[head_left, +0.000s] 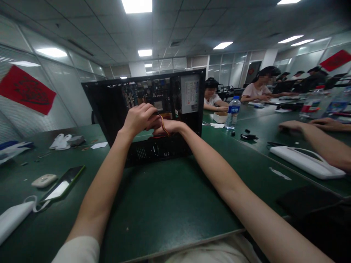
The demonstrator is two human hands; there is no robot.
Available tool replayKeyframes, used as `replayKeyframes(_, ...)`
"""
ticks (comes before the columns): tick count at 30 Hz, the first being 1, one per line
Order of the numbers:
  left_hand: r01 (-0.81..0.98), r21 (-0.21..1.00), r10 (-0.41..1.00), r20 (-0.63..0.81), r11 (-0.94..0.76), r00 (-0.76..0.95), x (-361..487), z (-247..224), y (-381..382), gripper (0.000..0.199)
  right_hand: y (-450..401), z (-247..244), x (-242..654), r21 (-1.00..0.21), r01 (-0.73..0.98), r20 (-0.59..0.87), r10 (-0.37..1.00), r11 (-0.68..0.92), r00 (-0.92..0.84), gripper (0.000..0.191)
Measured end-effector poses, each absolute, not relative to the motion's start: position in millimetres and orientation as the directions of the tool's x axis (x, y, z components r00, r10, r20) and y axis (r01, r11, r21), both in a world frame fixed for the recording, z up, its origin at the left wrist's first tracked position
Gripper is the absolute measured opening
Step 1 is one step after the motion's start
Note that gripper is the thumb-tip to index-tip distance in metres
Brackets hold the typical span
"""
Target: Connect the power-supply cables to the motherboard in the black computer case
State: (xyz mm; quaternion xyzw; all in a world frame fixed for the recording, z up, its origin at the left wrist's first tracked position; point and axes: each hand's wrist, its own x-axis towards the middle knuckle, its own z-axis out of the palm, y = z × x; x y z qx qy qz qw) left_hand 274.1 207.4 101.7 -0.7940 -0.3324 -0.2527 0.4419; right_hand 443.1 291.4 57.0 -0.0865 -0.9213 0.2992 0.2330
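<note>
A black computer case (144, 150) stands upright with its open side facing me. Inside it show a motherboard (160, 89) and, at the upper right, a silver power supply (189, 93) with a label. My left hand (140, 118) is inside the opening, fingers bent and closed around the upper end of a thin multicoloured power cable (163, 126). My right hand (171, 126) reaches in from the right, just below and against the left fingers. The cable hangs across its back. Its fingertips are curled in and partly hidden, so what they pinch cannot be made out.
Left on the green table (170, 204) lie a phone (64, 182), an earbud case (44, 180) and a white power bank (16, 219). Rightward are a water bottle (233, 113), small black parts (249, 137), another white power bank (304, 162) and a neighbour's arms (315, 140).
</note>
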Motion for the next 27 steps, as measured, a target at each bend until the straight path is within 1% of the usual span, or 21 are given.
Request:
replayKeyframes(2, 0.747, -0.53, 0.312, 0.687, -0.403, 0.656, 274.5, 99.8, 210.6, 0.031, 291.6, 57.1, 451.0, -0.537, 0.002, 0.366, 0.235, 0.844, -0.9, 0.021)
replayKeyframes(4, 0.726, -0.543, 0.301, 0.672, -0.422, 0.677, 278.0, 98.2, 212.5, 0.03, 291.5, 56.6, 457.7, -0.529, 0.038, 0.332, 0.248, 0.848, -0.91, 0.028)
replayKeyframes(7, 0.683, -0.579, 0.259, 0.646, -0.446, 0.718, 287.8, 96.1, 213.0, 0.029, 292.6, 53.0, 461.7, -0.605, 0.097, 0.22, 0.283, 0.79, -0.933, 0.038)
replayKeyframes(9, 0.658, -0.596, 0.245, 0.628, -0.46, 0.739, 294.4, 94.6, 212.7, 0.029, 294.7, 49.6, 460.7, -0.642, 0.106, 0.191, 0.293, 0.759, -0.937, 0.034)
replayKeyframes(11, 0.65, -0.594, 0.248, 0.619, -0.474, 0.746, 298.6, 93.2, 212.3, 0.03, 296.6, 46.9, 458.2, -0.64, 0.114, 0.212, 0.317, 0.76, -0.925, 0.025)
replayKeyframes(13, 0.667, -0.578, 0.259, 0.632, -0.469, 0.73, 299.9, 92.2, 212.2, 0.03, 296.6, 45.4, 455.6, -0.64, 0.101, 0.252, 0.333, 0.762, -0.909, 0.024)
replayKeyframes(15, 0.697, -0.568, 0.268, 0.658, -0.438, 0.704, 299.3, 91.5, 212.3, 0.03, 294.2, 45.0, 453.8, -0.678, 0.068, 0.293, 0.353, 0.732, -0.888, 0.022)
replayKeyframes(17, 0.722, -0.566, 0.271, 0.679, -0.399, 0.682, 298.4, 91.1, 212.4, 0.03, 290.5, 45.5, 453.5, -0.74, 0.048, 0.325, 0.419, 0.671, -0.848, 0.02)
replayKeyframes(20, 0.755, -0.546, 0.28, 0.709, -0.364, 0.648, 298.1, 90.9, 211.8, 0.031, 285.4, 49.2, 455.7, -0.814, 0.048, 0.35, 0.554, 0.579, -0.755, 0.018)
replayKeyframes(24, 0.818, -0.482, 0.336, 0.75, -0.313, 0.57, 297.3, 90.1, 211.4, 0.03, 285.1, 60.0, 459.3, -0.88, -0.07, 0.418, 0.694, 0.471, -0.586, 0.007)
replayKeyframes(27, 0.863, -0.404, 0.396, 0.77, -0.302, 0.499, 294.8, 87.5, 213.3, 0.03, 290.2, 66.8, 458.9, -0.887, -0.133, 0.456, 0.79, 0.443, -0.41, 0.023)
